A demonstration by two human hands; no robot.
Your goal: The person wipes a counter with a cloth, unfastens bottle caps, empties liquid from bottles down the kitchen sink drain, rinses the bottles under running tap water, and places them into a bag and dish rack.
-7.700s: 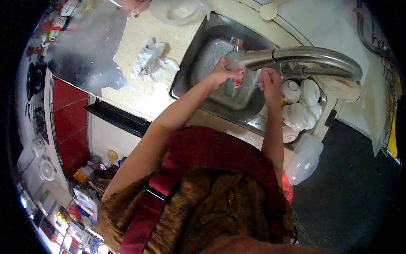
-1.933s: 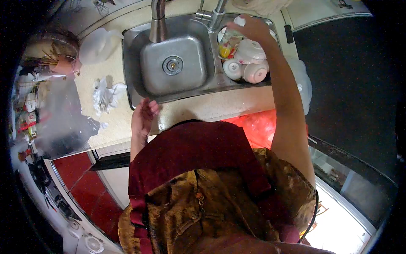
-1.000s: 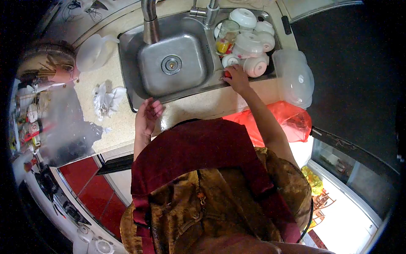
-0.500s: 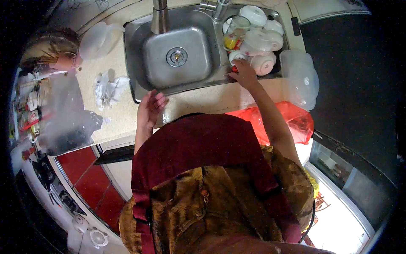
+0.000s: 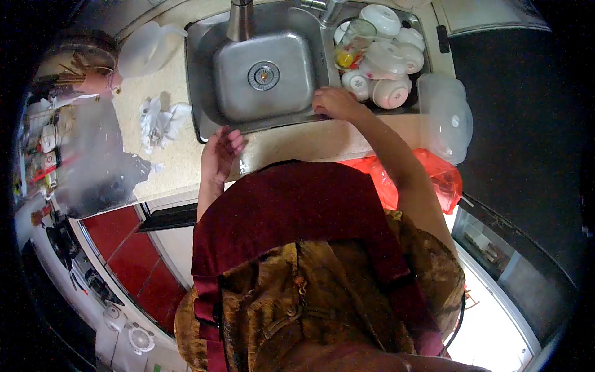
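My right hand (image 5: 336, 103) is over the right rim of the steel sink basin (image 5: 263, 53), with its fingers bent down and closed. Whatever it may hold is hidden under the fingers. Beside it, white bowls (image 5: 392, 93) and a small white cup (image 5: 356, 83) lie upside down in the right-hand section. A clear glass jar (image 5: 361, 32) leans there, with something yellow and red by it. My left hand (image 5: 224, 149) hovers at the counter's front edge, palm turned inward, fingers loosely curled and apart, holding nothing.
The faucet (image 5: 240, 22) hangs over the basin. A crumpled white cloth or tissue (image 5: 162, 121) and a translucent plastic bowl (image 5: 141, 49) lie left of the sink. Clear plastic containers (image 5: 445, 118) stand on the right, above a red plastic bag (image 5: 437, 177).
My right hand has moved left from the bowls to the basin's rim. The red object seen under its fingers before is out of sight. My left hand has hardly moved.
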